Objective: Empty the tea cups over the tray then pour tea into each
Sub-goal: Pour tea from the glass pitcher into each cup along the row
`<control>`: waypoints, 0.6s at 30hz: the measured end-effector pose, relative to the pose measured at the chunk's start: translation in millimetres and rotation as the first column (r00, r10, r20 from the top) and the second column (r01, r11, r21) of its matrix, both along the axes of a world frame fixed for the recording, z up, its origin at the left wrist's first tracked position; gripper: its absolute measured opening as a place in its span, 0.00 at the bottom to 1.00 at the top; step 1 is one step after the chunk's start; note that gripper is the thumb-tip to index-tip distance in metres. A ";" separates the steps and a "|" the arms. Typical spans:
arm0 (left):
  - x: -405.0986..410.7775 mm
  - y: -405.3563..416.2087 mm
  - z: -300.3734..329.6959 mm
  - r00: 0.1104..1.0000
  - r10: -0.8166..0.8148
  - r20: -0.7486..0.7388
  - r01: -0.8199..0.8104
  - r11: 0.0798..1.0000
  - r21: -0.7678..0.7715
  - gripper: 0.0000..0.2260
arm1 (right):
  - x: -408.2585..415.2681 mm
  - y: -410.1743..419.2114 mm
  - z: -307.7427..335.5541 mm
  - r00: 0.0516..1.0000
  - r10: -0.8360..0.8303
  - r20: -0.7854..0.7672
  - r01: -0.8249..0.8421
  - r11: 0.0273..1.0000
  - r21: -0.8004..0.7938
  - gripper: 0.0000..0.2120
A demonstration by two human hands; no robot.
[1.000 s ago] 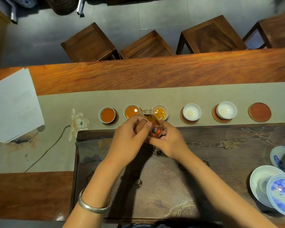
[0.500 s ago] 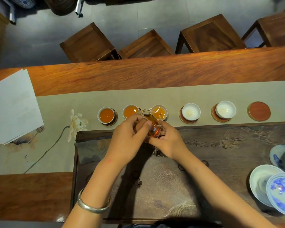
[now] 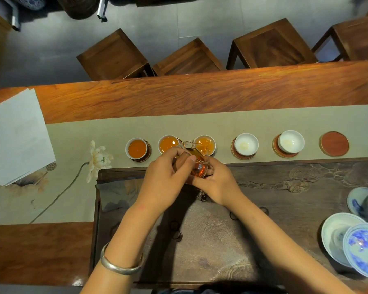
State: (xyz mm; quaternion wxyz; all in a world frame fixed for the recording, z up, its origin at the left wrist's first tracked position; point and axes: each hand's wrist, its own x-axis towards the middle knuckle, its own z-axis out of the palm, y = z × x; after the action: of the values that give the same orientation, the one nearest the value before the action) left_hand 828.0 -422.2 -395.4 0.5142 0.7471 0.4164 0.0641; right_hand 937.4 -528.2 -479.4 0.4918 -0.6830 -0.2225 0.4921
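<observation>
Seen from above, the left hand (image 3: 166, 177) grips the wooden handle of a small glass pitcher (image 3: 197, 166) of amber tea, while the right hand (image 3: 218, 184) curls its fingers around the pitcher's base, tilting the spout over the third cup (image 3: 204, 143). Five white cups sit in a row on a pale table runner (image 3: 221, 124) just beyond the dark wooden tea tray (image 3: 285, 198): the three on the left hold amber tea, the two to the right, the fourth cup (image 3: 244, 144) and fifth cup (image 3: 291, 141), look nearly empty. A bare coaster (image 3: 334, 143) lies at the far right of the row.
</observation>
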 end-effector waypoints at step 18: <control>-2.8 -2.4 2.1 1.000 -0.007 -0.011 0.007 1.000 0.006 0.06 | -1.3 -1.3 0.2 0.999 0.033 0.038 -0.032 0.999 -0.020 0.31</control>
State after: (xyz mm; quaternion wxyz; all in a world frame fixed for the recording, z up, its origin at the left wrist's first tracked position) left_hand 825.1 -424.7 -393.3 0.5098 0.7505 0.4164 0.0591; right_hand 936.1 -529.4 -479.2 0.4725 -0.6933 -0.2381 0.4893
